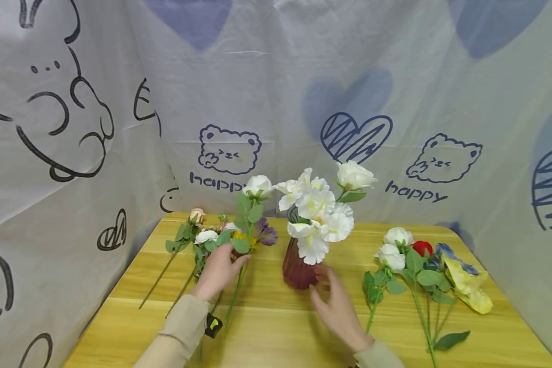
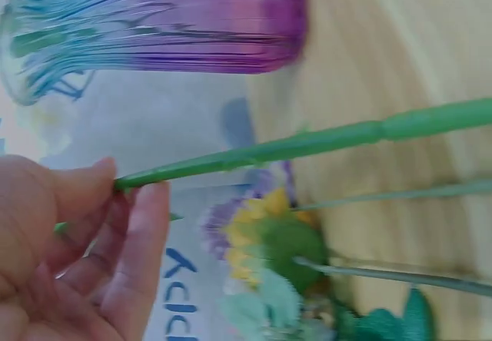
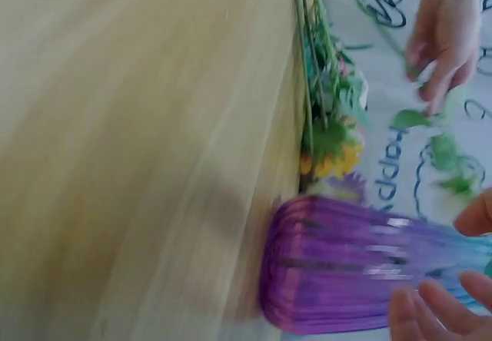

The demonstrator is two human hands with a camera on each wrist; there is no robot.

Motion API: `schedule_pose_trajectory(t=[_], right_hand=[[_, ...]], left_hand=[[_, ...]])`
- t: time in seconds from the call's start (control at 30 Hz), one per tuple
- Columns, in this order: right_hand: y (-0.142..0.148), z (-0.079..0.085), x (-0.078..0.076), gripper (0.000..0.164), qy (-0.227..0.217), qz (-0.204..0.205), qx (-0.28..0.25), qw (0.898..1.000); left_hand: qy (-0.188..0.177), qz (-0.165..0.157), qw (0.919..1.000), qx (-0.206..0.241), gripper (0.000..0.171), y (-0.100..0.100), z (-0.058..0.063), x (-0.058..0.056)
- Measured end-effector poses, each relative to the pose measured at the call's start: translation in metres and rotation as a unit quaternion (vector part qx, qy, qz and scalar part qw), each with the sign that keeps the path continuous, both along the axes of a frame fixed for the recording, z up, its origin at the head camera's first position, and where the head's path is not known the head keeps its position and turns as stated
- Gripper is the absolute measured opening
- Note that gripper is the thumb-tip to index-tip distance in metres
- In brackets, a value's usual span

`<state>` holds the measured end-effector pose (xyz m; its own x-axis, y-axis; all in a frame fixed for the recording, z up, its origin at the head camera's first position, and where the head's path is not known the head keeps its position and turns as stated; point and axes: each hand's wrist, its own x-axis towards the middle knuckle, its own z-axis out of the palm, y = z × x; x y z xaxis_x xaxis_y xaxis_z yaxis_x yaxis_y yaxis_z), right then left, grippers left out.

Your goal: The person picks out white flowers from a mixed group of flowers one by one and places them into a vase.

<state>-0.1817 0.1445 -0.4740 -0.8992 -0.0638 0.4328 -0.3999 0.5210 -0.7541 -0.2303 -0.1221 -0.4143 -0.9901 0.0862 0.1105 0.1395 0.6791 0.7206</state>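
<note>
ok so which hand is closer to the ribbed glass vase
Right. The right hand is close beside the ribbed glass vase, on its right, contact unclear; the left hand is farther off on its left, pinching a white rose by the stem.

Lettering all on the white wall cloth (image 1: 280,102). Head view: lower-case "happy" (image 1: 216,182) in dark blue, hand-drawn style, below the left bear drawing (image 1: 230,151); final letter partly covered by a white rose (image 1: 258,187). Second "happy" (image 1: 416,191) below the right bear drawing (image 1: 443,158), line slanting down to the right, fully legible. Right wrist view: one "happy" turned on its side, readable, beside a bear outline. Left wrist view: sideways letters (image 2: 181,263) running off the lower edge; only part of a word shows.
</note>
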Motion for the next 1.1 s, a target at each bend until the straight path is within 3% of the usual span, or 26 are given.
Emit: schedule_pose_trajectory(t=[0.13,0.33,0.57,0.73,0.9,1.1], right_hand=[[-0.001,-0.002,-0.013,0.056,0.007,-0.051,-0.027,0.998],[-0.014,-0.010,-0.034,0.081,0.004,-0.089,-0.047,0.995],[-0.026,-0.021,-0.055,0.098,0.002,-0.137,-0.047,0.989],[-0.031,-0.030,-0.062,0.104,0.004,-0.162,-0.035,0.986],[-0.028,-0.031,-0.065,0.100,0.002,-0.151,-0.050,0.987],[-0.014,-0.027,-0.070,0.101,-0.014,-0.075,-0.078,0.994]], left_hand=[[0.049,0.006,0.9970,0.059,0.014,0.003,0.019,-0.003],[0.145,0.018,0.9842,0.101,0.018,0.011,0.044,-0.009],[0.208,0.012,0.9591,0.191,0.019,0.019,0.069,-0.015],[0.242,0.003,0.9428,0.229,0.023,0.023,0.083,-0.018],[0.260,-0.004,0.9300,0.260,0.024,0.029,0.098,-0.018],[0.286,-0.034,0.9068,0.308,0.022,0.039,0.115,-0.017]])
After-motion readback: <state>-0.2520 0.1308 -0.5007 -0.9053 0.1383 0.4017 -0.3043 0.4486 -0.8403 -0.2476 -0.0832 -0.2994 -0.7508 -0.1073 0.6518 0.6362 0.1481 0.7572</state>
